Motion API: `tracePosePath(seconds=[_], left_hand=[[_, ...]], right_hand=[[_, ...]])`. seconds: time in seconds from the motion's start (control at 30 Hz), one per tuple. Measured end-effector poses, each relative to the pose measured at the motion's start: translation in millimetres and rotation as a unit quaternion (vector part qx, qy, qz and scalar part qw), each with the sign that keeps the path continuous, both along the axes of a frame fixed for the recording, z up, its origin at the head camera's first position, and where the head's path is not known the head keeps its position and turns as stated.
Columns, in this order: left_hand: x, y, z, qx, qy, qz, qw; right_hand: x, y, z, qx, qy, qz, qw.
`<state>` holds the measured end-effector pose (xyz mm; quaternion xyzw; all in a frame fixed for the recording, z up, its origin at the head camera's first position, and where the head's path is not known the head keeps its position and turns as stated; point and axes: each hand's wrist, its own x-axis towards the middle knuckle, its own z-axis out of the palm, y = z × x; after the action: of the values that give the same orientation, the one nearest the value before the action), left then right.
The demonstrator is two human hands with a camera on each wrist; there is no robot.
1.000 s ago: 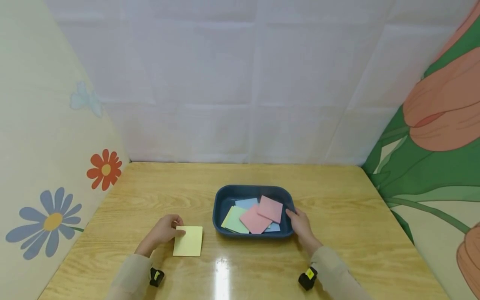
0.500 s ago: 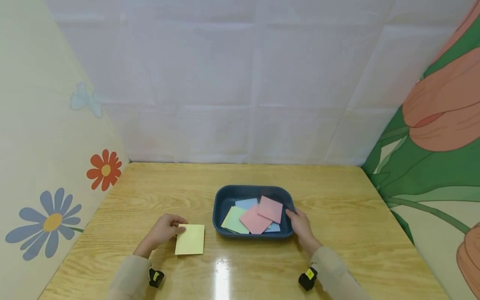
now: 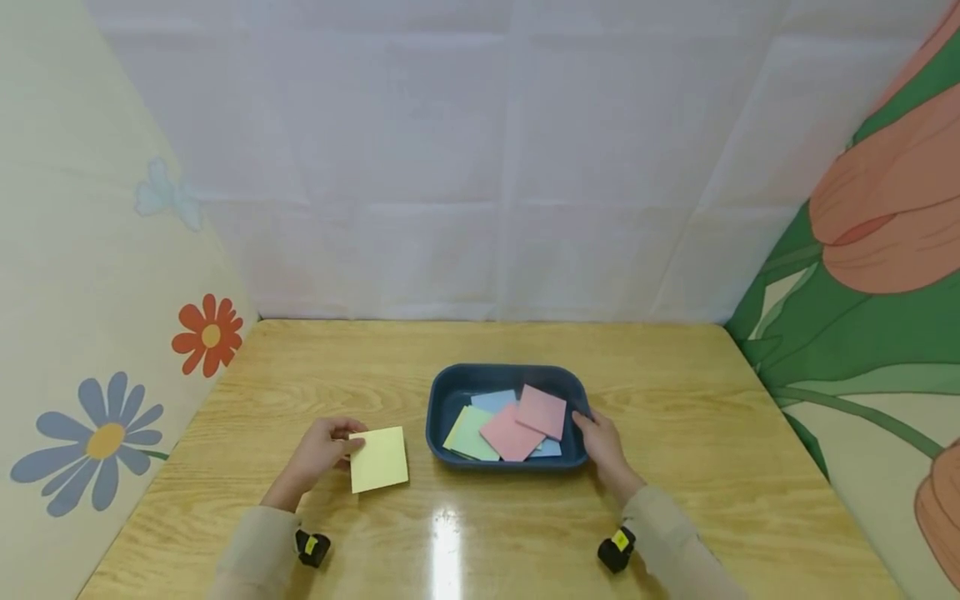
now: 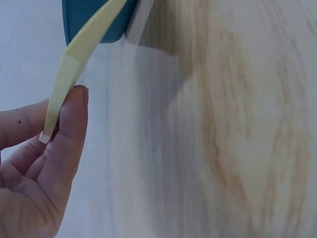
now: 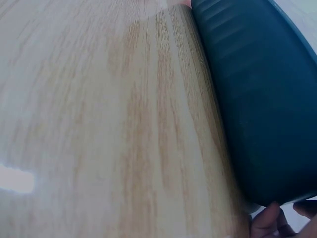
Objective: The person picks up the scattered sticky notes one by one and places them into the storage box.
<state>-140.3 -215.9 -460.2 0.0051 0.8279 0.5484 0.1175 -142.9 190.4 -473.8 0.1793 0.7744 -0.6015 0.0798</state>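
Observation:
My left hand (image 3: 322, 450) pinches a yellow sticky note pad (image 3: 378, 460) by its left edge, thumb on top. Seen edge-on in the left wrist view, the thin pad (image 4: 74, 62) is off the table and slightly bent. To its right stands a dark blue plastic tray (image 3: 506, 467), apart from the pad. At the tray's right end my right hand (image 3: 606, 450) grips the rim; the right wrist view shows its fingertips (image 5: 267, 218) against the tray's lower corner. Inside the tray lie pink pads (image 3: 512, 433), a green pad (image 3: 477, 433), blue pads (image 3: 493, 401) and a yellow edge.
Under everything is a wood-grain table (image 3: 360, 358) with a light reflection near the front. A white cloth (image 3: 480, 167) hangs behind it, with flower-printed cloths at left and right. Each wrist wears a small black camera (image 3: 312, 548).
My left hand has raised the yellow sticky note pad a little and turned it slightly. The right hand and the tray keep their place; the whole view has shifted marginally.

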Motion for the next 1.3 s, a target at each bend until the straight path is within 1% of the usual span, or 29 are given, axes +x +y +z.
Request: tracePosePath(seconds=[0.17, 0.33, 0.5, 0.63, 0.87, 0.93, 1.17, 1.3], left_hand=[[0.9, 0.8, 5.2, 0.021, -0.011, 0.025, 0.9994], [1.4, 1.2, 10.2, 0.029, -0.015, 0.042, 0.9986], [0.6, 0.9, 16.2, 0.050, -0.014, 0.055, 0.9971], [-0.3, 2.4, 19.8, 0.060, -0.005, 0.063, 0.9962], [-1.0, 6.0, 25.4, 0.080, 0.010, 0.053, 0.9953], [-1.8, 6.9, 26.9, 0.082, 0.008, 0.051, 0.9953], [-5.7, 14.0, 36.1, 0.064, -0.008, 0.057, 0.9963], [-6.7, 19.8, 40.3, 0.069, -0.004, 0.055, 0.9961]], right_hand=[[-1.1, 0.6, -1.1, 0.000, 0.000, -0.002, 1.0000], [-1.9, 0.2, 0.6, 0.002, -0.004, -0.001, 1.0000], [-2.2, 0.3, 1.2, 0.001, -0.005, 0.003, 1.0000], [-2.9, 0.7, -0.1, -0.002, -0.010, 0.002, 0.9999], [-4.1, 1.3, -2.1, -0.005, -0.016, 0.000, 0.9999], [-4.1, 1.0, -1.6, -0.004, -0.016, -0.001, 0.9999], [-4.4, 0.6, -0.2, -0.004, -0.017, -0.004, 0.9998], [-4.0, 1.1, 0.1, -0.002, -0.013, -0.003, 0.9999]])
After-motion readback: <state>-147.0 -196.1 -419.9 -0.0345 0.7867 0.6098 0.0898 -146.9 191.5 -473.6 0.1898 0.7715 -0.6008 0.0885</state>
